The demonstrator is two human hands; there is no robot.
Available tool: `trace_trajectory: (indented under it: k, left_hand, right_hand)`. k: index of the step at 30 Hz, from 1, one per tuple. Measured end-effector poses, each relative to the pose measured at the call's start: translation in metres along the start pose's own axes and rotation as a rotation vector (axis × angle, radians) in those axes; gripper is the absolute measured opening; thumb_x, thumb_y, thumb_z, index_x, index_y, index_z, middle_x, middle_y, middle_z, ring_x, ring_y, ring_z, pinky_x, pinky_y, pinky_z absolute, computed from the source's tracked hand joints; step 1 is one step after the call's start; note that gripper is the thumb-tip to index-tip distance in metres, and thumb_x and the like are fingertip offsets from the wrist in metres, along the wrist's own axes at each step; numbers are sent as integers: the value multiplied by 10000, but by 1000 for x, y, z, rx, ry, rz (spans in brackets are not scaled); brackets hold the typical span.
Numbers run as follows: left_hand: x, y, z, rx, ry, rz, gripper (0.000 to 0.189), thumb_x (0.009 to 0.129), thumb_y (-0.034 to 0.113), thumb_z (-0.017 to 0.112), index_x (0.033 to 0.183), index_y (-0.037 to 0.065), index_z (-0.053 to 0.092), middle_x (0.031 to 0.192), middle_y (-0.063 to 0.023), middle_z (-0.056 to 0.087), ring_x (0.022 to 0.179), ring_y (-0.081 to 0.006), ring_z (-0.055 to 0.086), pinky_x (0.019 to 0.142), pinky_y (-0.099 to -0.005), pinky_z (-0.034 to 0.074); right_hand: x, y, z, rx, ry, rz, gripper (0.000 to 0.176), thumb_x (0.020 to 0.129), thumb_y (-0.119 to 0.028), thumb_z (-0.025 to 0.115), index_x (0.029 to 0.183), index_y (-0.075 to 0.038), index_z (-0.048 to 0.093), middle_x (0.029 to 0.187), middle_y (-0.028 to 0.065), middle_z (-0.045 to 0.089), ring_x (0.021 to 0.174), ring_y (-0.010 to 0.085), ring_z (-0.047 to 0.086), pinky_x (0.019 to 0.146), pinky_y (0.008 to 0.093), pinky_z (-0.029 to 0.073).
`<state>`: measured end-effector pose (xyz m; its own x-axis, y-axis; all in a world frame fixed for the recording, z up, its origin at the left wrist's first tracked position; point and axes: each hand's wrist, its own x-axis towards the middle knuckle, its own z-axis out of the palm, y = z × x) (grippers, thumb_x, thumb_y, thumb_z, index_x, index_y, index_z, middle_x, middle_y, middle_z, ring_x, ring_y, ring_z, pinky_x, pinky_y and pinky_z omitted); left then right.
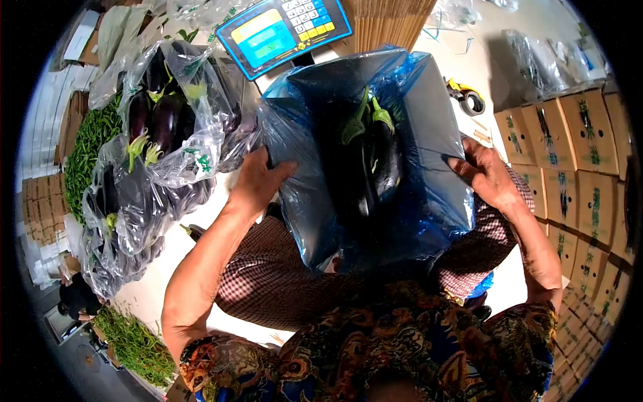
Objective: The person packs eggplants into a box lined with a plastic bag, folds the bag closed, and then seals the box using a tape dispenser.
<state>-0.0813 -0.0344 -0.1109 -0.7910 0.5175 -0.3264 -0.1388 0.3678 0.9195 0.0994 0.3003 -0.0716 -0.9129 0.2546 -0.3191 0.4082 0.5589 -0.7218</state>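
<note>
A box lined with blue plastic film stands in front of me, its flaps spread under the liner. Dark purple eggplants with green stems lie inside; the lower part of the box is in deep shadow. My left hand grips the left flap, thumb over the film and the other fingers partly hidden behind it. On the opposite side, my right hand is closed on the right flap, thumb on top and fingers curled at the edge. Clear plastic bags of eggplants lie left of my left hand.
Behind the box is a scale display, beside a stack of flat cardboard. A tape dispenser lies at the right. Printed cartons are stacked there too. Green peppers are heaped at the far left, near a person.
</note>
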Motion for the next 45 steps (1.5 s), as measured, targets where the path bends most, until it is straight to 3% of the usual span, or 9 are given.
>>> trace_trajectory:
  k: [7, 11, 18, 26, 31, 33, 37, 41, 45]
  left_hand:
    - [77, 7, -30, 466, 390, 402, 468, 819, 106, 681, 1243, 29, 499, 871, -62, 622, 801, -141, 565, 723, -257, 456]
    - [107, 26, -32, 771, 83, 272, 420, 759, 197, 700, 1129, 23, 607, 963, -184, 657, 898, -248, 636, 812, -335, 480]
    - [147, 12, -31, 578, 170, 292, 133, 787, 114, 615, 893, 34, 617, 741, -121, 619, 703, -223, 597, 687, -333, 465]
    - [90, 51, -9, 610, 314, 650, 92, 853, 85, 584, 904, 10, 599, 696, -80, 568, 659, -156, 513, 646, -274, 449]
    - [51, 91, -11, 532, 147, 403, 103, 841, 69, 607, 927, 12, 610, 811, -84, 631, 739, -128, 571, 700, -273, 477]
    - [19, 60, 8, 949, -301, 865, 254, 714, -14, 581, 950, 66, 633, 958, -121, 647, 889, -344, 609, 762, -403, 515]
    - [-24, 45, 32, 875, -804, 446, 275, 711, 28, 642, 984, 51, 619, 919, -140, 610, 870, -340, 600, 772, -415, 502]
    - [-11, 65, 3, 649, 105, 398, 405, 772, 124, 688, 1147, 29, 567, 1045, -144, 622, 990, -235, 610, 842, -352, 481]
    - [-6, 23, -18, 350, 184, 116, 426, 812, 212, 718, 1104, -35, 529, 846, -103, 628, 819, -186, 623, 656, -282, 518]
  right_hand:
    - [69, -5, -17, 675, 74, 300, 412, 923, -436, 544, 950, -26, 576, 786, 4, 591, 639, 86, 513, 555, 205, 379]
    - [107, -19, 1, 726, 147, 344, 539, 886, -435, 606, 1154, 31, 578, 949, 88, 665, 751, 169, 596, 681, 292, 478]
    - [171, -6, -2, -206, 316, -90, 162, 817, -185, 645, 934, -75, 668, 711, 147, 621, 700, 270, 614, 696, 324, 481]
    - [155, -2, -3, 54, 531, -503, 136, 859, -111, 598, 945, -14, 637, 747, 88, 636, 683, 124, 553, 666, 276, 457]
    - [111, -36, -15, 220, 77, -446, 102, 868, -117, 579, 868, -23, 618, 770, 30, 632, 724, 128, 574, 681, 293, 468]
    - [56, -28, 18, -485, -344, -683, 114, 740, -52, 544, 831, -54, 612, 825, 96, 641, 801, 287, 618, 709, 393, 488]
    - [9, -27, 31, -516, -699, -591, 273, 757, -170, 677, 1000, -83, 591, 991, 68, 638, 841, 275, 619, 710, 398, 491]
    - [13, -51, -11, -563, 352, -689, 431, 818, -247, 679, 1153, -18, 534, 1032, 182, 573, 904, 326, 595, 730, 415, 526]
    - [8, -27, -15, -823, 53, -51, 359, 829, -287, 686, 1023, -3, 584, 854, 180, 625, 692, 322, 625, 609, 407, 527]
